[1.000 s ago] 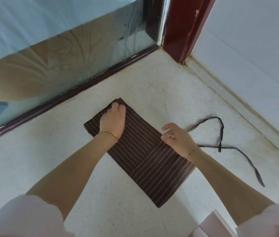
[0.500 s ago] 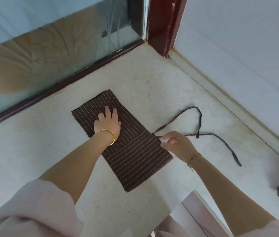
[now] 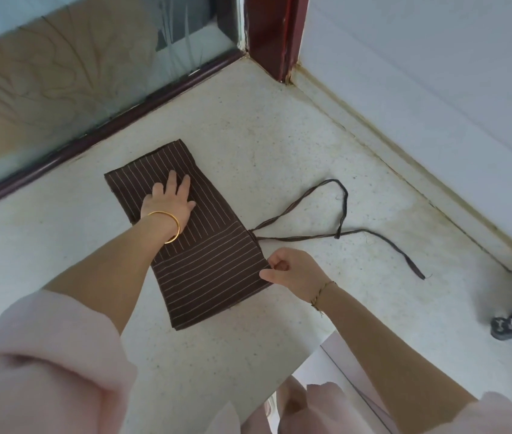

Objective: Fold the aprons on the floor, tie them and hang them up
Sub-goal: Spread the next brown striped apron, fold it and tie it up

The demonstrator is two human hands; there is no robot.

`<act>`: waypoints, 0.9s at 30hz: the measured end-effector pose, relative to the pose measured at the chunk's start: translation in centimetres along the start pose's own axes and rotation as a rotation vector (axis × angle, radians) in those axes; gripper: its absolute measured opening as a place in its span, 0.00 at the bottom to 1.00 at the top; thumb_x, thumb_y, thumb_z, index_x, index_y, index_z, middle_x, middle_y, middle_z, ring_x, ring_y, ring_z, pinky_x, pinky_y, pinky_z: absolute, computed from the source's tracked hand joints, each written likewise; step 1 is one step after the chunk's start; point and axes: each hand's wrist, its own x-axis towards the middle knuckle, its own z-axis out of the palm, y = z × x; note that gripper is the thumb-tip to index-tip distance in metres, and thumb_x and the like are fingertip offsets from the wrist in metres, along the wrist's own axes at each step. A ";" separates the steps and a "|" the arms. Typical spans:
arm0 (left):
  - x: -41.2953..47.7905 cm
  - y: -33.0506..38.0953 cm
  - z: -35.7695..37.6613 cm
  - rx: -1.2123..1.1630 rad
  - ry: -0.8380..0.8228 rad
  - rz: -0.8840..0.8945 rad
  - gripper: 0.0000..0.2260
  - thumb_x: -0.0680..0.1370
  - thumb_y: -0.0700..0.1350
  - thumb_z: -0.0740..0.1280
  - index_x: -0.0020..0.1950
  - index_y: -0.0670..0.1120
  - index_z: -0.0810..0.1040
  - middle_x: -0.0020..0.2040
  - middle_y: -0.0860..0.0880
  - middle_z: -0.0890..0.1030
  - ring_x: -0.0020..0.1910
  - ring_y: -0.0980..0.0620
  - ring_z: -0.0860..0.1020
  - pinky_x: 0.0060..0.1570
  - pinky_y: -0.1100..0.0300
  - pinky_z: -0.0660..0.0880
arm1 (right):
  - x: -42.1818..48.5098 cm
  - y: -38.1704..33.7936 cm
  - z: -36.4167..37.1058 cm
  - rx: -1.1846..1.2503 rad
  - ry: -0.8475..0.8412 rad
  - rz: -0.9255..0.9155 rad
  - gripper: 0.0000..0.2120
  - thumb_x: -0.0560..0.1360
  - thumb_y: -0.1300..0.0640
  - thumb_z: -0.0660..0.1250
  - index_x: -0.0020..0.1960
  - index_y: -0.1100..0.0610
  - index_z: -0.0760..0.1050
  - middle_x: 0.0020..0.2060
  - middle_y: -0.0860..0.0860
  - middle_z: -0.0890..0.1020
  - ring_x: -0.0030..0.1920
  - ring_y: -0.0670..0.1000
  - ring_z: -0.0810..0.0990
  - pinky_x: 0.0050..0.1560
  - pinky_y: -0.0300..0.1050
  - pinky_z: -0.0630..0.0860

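The left hand [image 3: 170, 198] lies flat, fingers straight, pressing the far half of the folded apron [image 3: 204, 264]. The right hand [image 3: 295, 272] is curled at the apron's right edge; whether it pinches cloth cannot be told. Firm pressure should stop the folds slipping while the straps [image 3: 344, 211], trailing toward the wall-side edge of the floor [image 3: 248, 120] near its corner, are drawn in.

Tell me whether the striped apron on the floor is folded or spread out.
Folded: the apron lies as a compact rectangle with stripes running two ways, left hand flat on it. Its ties trail loose, untied.
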 end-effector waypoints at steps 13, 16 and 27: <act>-14.8 -2.0 0.8 -1.450 0.033 -0.618 0.13 0.80 0.49 0.60 0.39 0.43 0.72 0.39 0.42 0.74 0.38 0.48 0.73 0.42 0.54 0.74 | -0.4 -0.3 2.1 0.151 0.104 -0.046 0.04 0.75 0.54 0.67 0.46 0.53 0.73 0.41 0.45 0.78 0.43 0.45 0.76 0.49 0.39 0.74; -17.9 -0.6 2.3 -1.635 -0.120 -0.619 0.17 0.79 0.54 0.62 0.44 0.40 0.74 0.39 0.45 0.75 0.38 0.51 0.74 0.40 0.59 0.74 | -0.5 -0.3 2.2 0.125 0.100 -0.037 0.05 0.76 0.54 0.66 0.47 0.54 0.72 0.40 0.45 0.77 0.43 0.45 0.76 0.45 0.36 0.73; -21.8 1.7 3.7 -1.633 0.060 -0.449 0.11 0.77 0.49 0.66 0.43 0.42 0.78 0.38 0.52 0.76 0.36 0.57 0.70 0.42 0.60 0.69 | 0.1 -0.3 2.9 0.084 0.169 0.027 0.08 0.76 0.54 0.65 0.48 0.60 0.74 0.40 0.49 0.78 0.41 0.47 0.75 0.38 0.36 0.69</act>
